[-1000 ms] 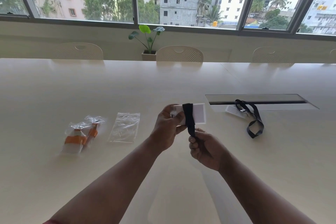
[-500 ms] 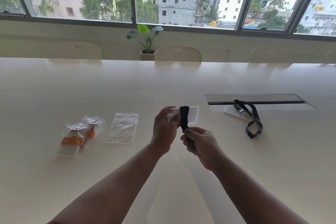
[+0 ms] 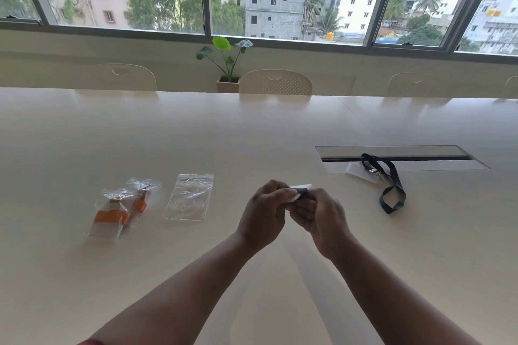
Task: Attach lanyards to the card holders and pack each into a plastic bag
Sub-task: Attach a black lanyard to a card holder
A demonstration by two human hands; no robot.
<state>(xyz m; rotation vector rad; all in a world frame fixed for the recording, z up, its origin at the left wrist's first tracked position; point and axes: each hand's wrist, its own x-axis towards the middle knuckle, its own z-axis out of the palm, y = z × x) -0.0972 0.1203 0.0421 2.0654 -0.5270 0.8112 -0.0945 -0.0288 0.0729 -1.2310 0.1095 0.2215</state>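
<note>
Card holder [image 3: 301, 186], wrapped with a black lanyard [image 3: 302, 191], is held above the table [image 3: 252, 131] between both hands. Only its white upper edge and a short dark section of strap show past the fingers. Left hand [image 3: 263, 213]: fingers curled around the near end of the holder, thumb on top. Right hand [image 3: 322, 216]: fingers curled around the strap and the far end of the holder, knuckles touching those of the left hand.

Positions relative to the hands:
- Left of the left hand, near: one flat clear plastic bag [image 3: 189, 196], lying on the table
- Farther left, just beside that bag: two packed bags [image 3: 123, 206] with orange lanyards inside, overlapping each other
- Right of the right hand and farther from the person: a second card holder [image 3: 358, 172] with a black lanyard [image 3: 392, 187] clipped to it, lying partly on the recessed cable hatch [image 3: 420, 152]; its strap loop rests on the table, nearer the person than the hatch

Beyond the hands, past the table's far edge: chair backs [image 3: 276, 82] and a potted plant [image 3: 228, 64] below the windows
</note>
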